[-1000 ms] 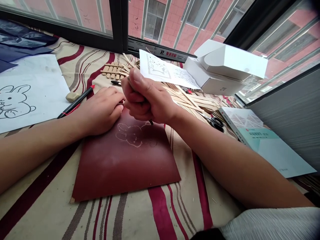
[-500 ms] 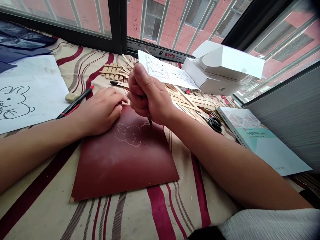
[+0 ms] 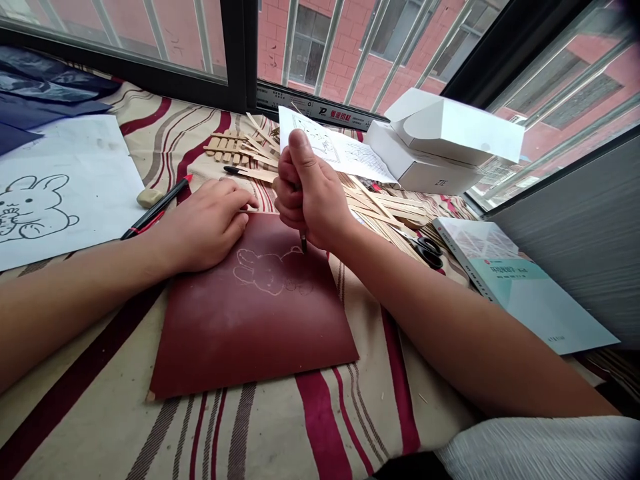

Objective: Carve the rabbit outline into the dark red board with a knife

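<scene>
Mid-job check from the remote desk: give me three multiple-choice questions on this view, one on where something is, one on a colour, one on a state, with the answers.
1. Where is the rabbit drawing on white paper relative to the dark red sheet? A left of it; B right of it; C on top of it.
2. What colour are the scissors' handles? A red; B white; C black.
3. How is the right hand set? A open flat; B closed around a thin tool; C resting on the book.

Answers: 1 A, the paper lies off the sheet's left side. 2 C, the loops show dark. 3 B, the fingers curl around the tool, its tip at the sheet.
</scene>
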A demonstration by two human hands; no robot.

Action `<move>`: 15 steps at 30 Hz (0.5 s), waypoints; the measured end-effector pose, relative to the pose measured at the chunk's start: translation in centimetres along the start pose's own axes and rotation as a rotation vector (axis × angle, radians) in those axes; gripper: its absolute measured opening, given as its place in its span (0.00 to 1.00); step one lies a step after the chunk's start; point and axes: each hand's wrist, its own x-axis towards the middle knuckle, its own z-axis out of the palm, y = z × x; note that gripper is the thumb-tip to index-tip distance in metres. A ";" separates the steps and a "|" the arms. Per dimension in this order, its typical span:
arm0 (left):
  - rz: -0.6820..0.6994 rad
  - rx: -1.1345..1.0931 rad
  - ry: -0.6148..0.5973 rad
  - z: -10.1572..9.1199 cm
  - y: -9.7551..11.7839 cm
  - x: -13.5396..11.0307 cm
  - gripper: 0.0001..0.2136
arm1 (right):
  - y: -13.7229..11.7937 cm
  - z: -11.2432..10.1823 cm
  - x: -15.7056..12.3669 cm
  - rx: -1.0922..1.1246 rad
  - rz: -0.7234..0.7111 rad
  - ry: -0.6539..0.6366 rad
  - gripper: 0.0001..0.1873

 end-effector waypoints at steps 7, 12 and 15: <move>-0.002 -0.038 -0.029 -0.1 0.1 0.0 0.18 | 0.1 0.4 -0.6 0.032 -0.050 -0.114 0.35; -0.043 -0.012 -0.022 -0.2 0.2 0.2 0.18 | 0.6 -0.3 -0.6 0.014 -0.090 0.356 0.34; -0.041 0.002 -0.043 -0.2 0.1 0.3 0.16 | 0.3 -0.6 -0.7 0.049 -0.112 0.392 0.34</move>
